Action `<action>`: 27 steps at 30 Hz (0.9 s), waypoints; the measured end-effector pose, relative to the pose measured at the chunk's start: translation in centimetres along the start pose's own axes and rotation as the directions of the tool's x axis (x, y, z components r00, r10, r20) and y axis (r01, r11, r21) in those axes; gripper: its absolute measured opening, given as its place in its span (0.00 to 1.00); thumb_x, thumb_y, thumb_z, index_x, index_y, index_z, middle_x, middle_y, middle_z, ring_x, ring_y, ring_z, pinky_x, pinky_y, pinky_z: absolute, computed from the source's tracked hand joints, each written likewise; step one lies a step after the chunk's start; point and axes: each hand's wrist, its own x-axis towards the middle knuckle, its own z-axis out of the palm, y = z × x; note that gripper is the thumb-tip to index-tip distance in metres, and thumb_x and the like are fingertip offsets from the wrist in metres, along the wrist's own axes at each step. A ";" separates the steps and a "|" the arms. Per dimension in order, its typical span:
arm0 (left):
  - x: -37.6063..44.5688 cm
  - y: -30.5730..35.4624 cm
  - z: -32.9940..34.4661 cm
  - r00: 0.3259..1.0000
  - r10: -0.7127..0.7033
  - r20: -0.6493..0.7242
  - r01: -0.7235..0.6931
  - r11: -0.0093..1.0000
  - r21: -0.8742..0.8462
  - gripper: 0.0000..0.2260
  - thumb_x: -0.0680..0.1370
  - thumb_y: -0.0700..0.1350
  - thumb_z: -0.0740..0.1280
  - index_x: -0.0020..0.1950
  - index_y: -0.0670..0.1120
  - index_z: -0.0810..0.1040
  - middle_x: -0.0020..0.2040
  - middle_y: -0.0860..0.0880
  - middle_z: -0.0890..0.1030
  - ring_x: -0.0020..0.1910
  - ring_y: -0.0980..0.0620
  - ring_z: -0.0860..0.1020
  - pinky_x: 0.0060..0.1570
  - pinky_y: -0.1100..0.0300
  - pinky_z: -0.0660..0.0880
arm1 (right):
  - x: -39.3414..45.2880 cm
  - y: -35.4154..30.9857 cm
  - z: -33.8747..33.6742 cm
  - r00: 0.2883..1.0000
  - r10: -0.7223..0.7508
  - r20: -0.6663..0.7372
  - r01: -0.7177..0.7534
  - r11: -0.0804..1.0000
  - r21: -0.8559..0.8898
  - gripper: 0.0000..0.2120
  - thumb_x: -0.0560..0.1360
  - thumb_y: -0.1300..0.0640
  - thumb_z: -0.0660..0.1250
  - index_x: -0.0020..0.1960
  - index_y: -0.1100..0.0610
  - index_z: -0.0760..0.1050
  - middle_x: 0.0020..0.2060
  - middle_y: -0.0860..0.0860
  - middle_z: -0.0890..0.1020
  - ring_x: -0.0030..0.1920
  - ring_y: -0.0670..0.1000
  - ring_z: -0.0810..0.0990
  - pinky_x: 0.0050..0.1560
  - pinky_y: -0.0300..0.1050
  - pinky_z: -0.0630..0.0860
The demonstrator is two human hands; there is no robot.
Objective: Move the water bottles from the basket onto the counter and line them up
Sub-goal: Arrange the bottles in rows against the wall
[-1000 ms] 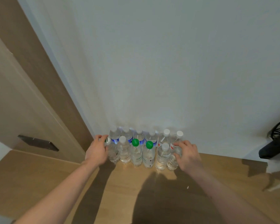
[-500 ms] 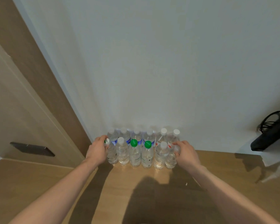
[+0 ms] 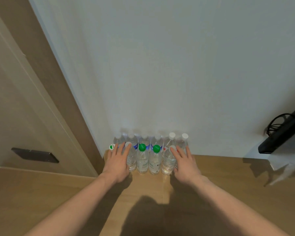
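No grip: flat hands (image 3: 117,160) flank clear, upright bottles (image 3: 144,159)

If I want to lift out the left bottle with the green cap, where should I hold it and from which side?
Hold the left green-capped bottle by its neck, just under the green cap, coming from above. It stands upright in the front row, packed close between neighbours, with another row behind, so its sides look hard to reach. Only the top and front are free, and the left hand is nearest.

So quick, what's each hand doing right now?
Left hand: open, straight fingers against the bottles.
Right hand: open, fingers straight at the row's other end.
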 end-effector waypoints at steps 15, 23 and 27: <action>0.4 8.2 -0.5 0.979 0.176 0.104 -0.180 0.983 0.031 0.48 0.77 0.42 0.67 0.84 0.54 0.36 0.84 0.48 0.38 0.82 0.35 0.36 0.80 0.35 0.44 | 0.0 0.3 -0.4 0.998 -0.007 0.065 0.009 1.000 -0.019 0.48 0.80 0.56 0.68 0.86 0.44 0.37 0.86 0.50 0.47 0.84 0.62 0.36 0.84 0.62 0.49; -0.2 11.4 -1.8 0.981 0.137 0.138 -0.143 0.989 0.034 0.46 0.78 0.44 0.69 0.85 0.53 0.39 0.85 0.47 0.40 0.83 0.38 0.39 0.81 0.38 0.45 | -1.4 0.4 -2.9 0.995 -0.093 0.035 0.093 0.996 0.003 0.43 0.82 0.51 0.68 0.87 0.49 0.43 0.86 0.53 0.48 0.85 0.57 0.41 0.83 0.52 0.38; -3.7 12.2 -2.9 0.988 0.152 0.035 -0.149 0.986 -0.075 0.43 0.79 0.48 0.67 0.85 0.54 0.43 0.85 0.48 0.42 0.83 0.39 0.40 0.82 0.41 0.47 | -5.3 0.8 -4.2 0.989 -0.132 -0.061 0.139 0.982 0.131 0.41 0.84 0.52 0.67 0.87 0.47 0.45 0.86 0.51 0.46 0.85 0.56 0.39 0.78 0.44 0.36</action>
